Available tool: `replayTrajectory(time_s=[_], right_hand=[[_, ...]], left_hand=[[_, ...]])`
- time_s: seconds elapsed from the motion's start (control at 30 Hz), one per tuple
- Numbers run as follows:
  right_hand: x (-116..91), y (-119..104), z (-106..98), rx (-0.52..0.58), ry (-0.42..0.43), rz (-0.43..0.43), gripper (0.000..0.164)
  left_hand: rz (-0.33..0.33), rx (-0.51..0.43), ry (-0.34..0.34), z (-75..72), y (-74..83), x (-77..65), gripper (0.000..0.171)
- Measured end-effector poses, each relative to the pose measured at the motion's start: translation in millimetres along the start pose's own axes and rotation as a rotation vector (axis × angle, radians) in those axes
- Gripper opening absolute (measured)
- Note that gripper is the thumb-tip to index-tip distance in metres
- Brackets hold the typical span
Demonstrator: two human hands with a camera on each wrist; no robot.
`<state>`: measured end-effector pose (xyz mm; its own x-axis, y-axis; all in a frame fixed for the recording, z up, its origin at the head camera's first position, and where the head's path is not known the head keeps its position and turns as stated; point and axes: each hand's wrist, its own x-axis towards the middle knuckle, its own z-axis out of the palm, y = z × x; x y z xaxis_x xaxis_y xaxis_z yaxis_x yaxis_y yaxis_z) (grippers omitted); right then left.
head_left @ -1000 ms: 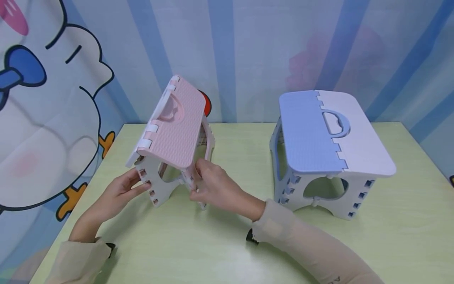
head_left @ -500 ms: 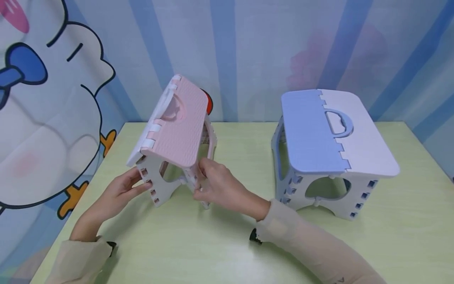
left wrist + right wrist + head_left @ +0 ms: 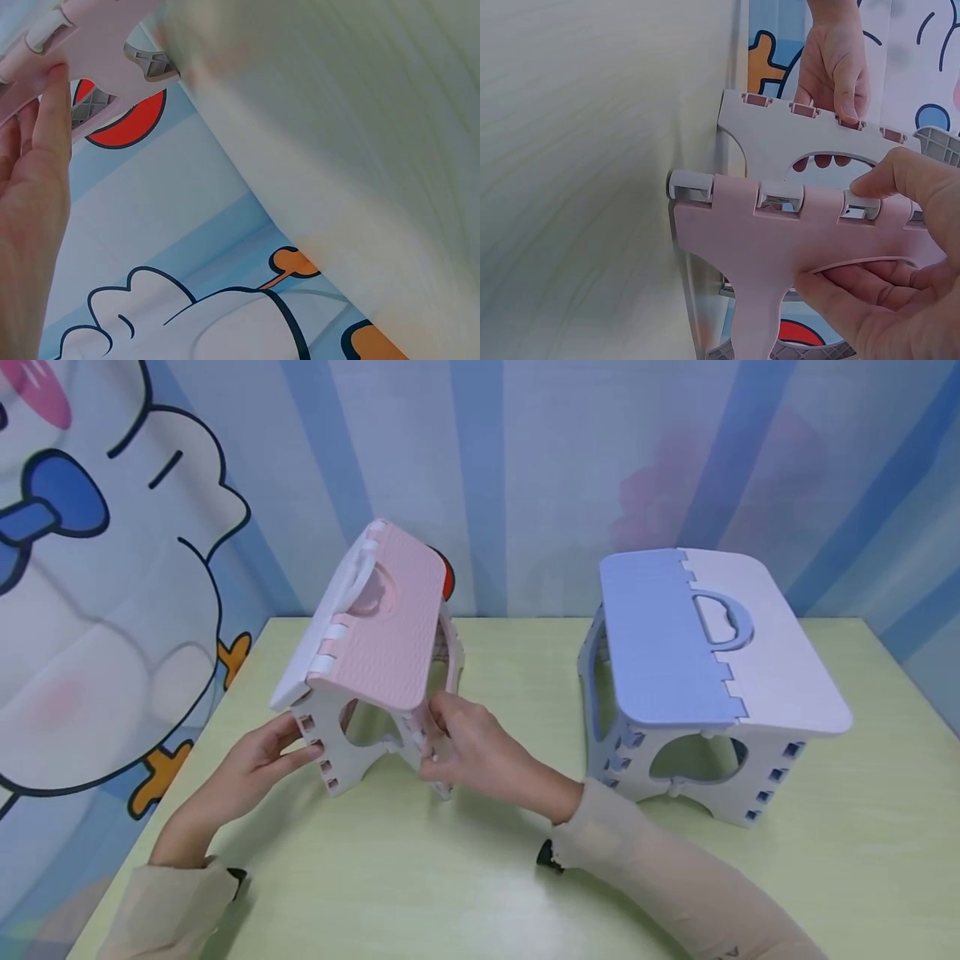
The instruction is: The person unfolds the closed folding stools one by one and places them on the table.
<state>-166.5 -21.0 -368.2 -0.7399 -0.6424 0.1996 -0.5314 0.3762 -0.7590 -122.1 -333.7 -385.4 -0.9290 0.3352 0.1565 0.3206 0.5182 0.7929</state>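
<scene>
A pink and white folding step stool [image 3: 390,635] stands half unfolded at the left of the table, its top peaked like a roof. My left hand [image 3: 243,772] grips the white left leg panel by its edge. In the right wrist view, the fingertips of that left hand [image 3: 836,75] show through the panel's opening. My right hand [image 3: 487,756] grips the right leg panel. Seen closer, the right hand [image 3: 900,292] has its thumb on the hinged edge and its fingers in the pink panel's [image 3: 757,247] cutout. The left wrist view shows the left hand [image 3: 37,180] against the stool's pink side.
A blue and white folding stool [image 3: 660,643] stands fully unfolded at the right, its handle loop lying on top. Both stools are on a pale green table [image 3: 420,893]. Behind runs a striped curtain [image 3: 555,485] with cartoon figures.
The stool's two halves have spread slightly; more of the white top half shows. My right hand has shifted a little to the right with its panel. The head view has also drifted slightly.
</scene>
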Motion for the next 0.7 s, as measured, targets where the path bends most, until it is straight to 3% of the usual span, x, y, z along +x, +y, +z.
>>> replayTrajectory(time_s=[0.5,0.7], right_hand=[[-1.5,4.9,-5.0,-0.009,0.001,-0.028,0.032],[-1.9,4.9,-5.0,0.001,0.001,-0.024,0.033]], left_hand=[[0.017,-0.017,0.002,-1.2,-2.9,0.6,0.048],[-0.005,-0.011,0.007,-1.4,-1.9,-1.2,0.049]])
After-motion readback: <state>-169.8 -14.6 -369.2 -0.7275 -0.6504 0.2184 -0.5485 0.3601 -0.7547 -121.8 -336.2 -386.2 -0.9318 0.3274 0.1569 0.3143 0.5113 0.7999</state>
